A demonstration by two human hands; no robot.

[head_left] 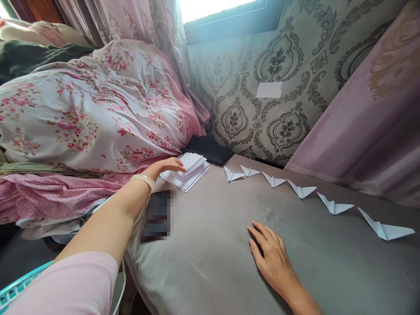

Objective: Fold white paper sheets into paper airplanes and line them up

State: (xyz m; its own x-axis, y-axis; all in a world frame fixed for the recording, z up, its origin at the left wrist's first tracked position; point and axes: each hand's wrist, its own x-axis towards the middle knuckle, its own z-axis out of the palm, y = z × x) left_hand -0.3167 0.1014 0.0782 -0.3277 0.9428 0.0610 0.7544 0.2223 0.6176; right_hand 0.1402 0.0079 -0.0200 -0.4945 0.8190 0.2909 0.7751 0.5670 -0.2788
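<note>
The left hand [166, 166] is reaching the stack of white paper sheets [187, 171], fingers lying flat on top (not pinching), while the right hand [271, 258] is resting spread on the grey cushion [210, 245], well apart.

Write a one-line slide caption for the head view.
Left hand touches a stack of white paper; right hand rests flat on grey cushion beside six folded paper shapes.
</note>
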